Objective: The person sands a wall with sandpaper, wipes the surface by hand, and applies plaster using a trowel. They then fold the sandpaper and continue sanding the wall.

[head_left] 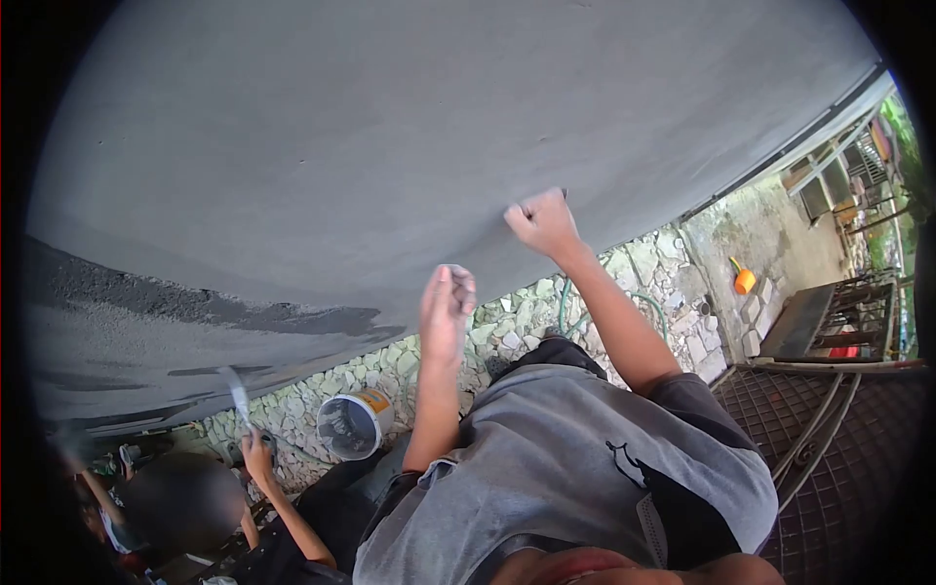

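Observation:
My right hand [543, 222] is closed in a fist close to the grey plastered wall [390, 127]. A small dark bit shows at its edge, but what the fingers hold, if anything, is hidden. My left hand [448, 314] is raised below and left of it, in front of the wall's lower edge. Its fingers are loosely bent, the thumb stands up and grey residue coats the fingertips. Nothing shows in that hand. Darker, rougher plaster [195, 297] runs in a band across the wall's left part.
A white bucket [353, 426] with grey residue stands on the stone-paved ground [507, 317]. At the lower left, a co-worker's hand [256, 453] holds a flat-bladed tool [236, 393] near the wall. A green hose [564, 307], an orange scoop [745, 282] and a metal grille [819, 439] lie rightward.

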Available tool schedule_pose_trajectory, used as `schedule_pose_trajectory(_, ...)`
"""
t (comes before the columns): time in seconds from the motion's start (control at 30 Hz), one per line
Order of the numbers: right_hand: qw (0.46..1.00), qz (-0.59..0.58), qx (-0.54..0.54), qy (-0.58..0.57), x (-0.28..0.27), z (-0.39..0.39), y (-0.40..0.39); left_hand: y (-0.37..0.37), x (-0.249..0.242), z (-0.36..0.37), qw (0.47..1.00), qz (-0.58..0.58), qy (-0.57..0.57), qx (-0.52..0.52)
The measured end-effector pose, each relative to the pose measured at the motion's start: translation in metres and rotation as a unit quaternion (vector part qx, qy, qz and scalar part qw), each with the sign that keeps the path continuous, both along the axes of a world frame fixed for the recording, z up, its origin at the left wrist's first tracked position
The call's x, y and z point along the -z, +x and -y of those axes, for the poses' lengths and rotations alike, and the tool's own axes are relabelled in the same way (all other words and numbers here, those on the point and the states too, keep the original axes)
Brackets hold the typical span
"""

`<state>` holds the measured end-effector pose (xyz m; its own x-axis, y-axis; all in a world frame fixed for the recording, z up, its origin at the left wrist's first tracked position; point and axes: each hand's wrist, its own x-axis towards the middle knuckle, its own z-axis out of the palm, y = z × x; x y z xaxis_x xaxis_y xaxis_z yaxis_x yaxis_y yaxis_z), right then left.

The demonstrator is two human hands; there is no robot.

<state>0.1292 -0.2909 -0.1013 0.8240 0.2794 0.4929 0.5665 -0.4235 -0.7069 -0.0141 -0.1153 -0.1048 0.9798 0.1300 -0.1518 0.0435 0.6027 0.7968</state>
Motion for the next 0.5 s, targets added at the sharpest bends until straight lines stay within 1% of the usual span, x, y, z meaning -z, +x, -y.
schedule_pose_trajectory(0.03,1.000,-0.004,0.001,-0.003,-0.026,-0.001,-0.002,-0.001,0.004,0.010,1.000,0.000,-0.006,0.029)
schedule_pose_trajectory(0.07,0.999,-0.028,-0.001,0.017,-0.053,-0.004,-0.003,-0.005,0.006,0.019,1.000,-0.008,-0.008,0.029)
schedule_pose_trajectory(0.1,0.998,-0.051,-0.003,0.039,-0.064,-0.008,-0.005,-0.008,0.005,0.024,0.999,-0.012,-0.001,0.052)
schedule_pose_trajectory(0.13,0.998,-0.051,-0.003,0.042,-0.057,-0.011,-0.005,-0.006,0.004,0.028,0.997,-0.010,0.008,0.074)
schedule_pose_trajectory(0.2,0.988,-0.029,0.005,0.153,-0.024,-0.015,-0.007,-0.006,0.004,0.035,0.997,-0.027,0.012,0.069)
schedule_pose_trajectory(0.27,0.989,-0.036,-0.012,0.143,0.027,-0.014,-0.002,-0.004,0.014,0.040,0.996,-0.010,0.046,0.072)
schedule_pose_trajectory(0.3,0.990,-0.040,-0.023,0.135,0.041,-0.014,-0.001,-0.004,0.018,0.042,0.996,-0.011,0.049,0.068)
schedule_pose_trajectory(0.33,0.990,-0.036,-0.027,0.137,0.034,-0.015,0.000,-0.001,0.020,0.045,0.996,-0.019,0.063,0.061)
schedule_pose_trajectory(0.4,0.993,-0.080,-0.020,0.082,0.021,-0.011,0.000,0.001,0.022,0.058,0.996,-0.030,0.072,0.051)
schedule_pose_trajectory(0.43,0.993,-0.081,-0.023,0.082,0.007,-0.010,0.000,0.003,0.019,0.064,0.993,-0.026,0.104,0.042)
schedule_pose_trajectory(0.47,0.987,-0.110,-0.035,0.116,-0.010,-0.011,-0.002,0.004,0.017,0.070,0.990,-0.025,0.137,0.031)
schedule_pose_trajectory(0.5,0.977,-0.141,-0.048,0.150,-0.022,-0.012,-0.005,0.005,0.015,0.076,0.990,-0.030,0.139,0.025)
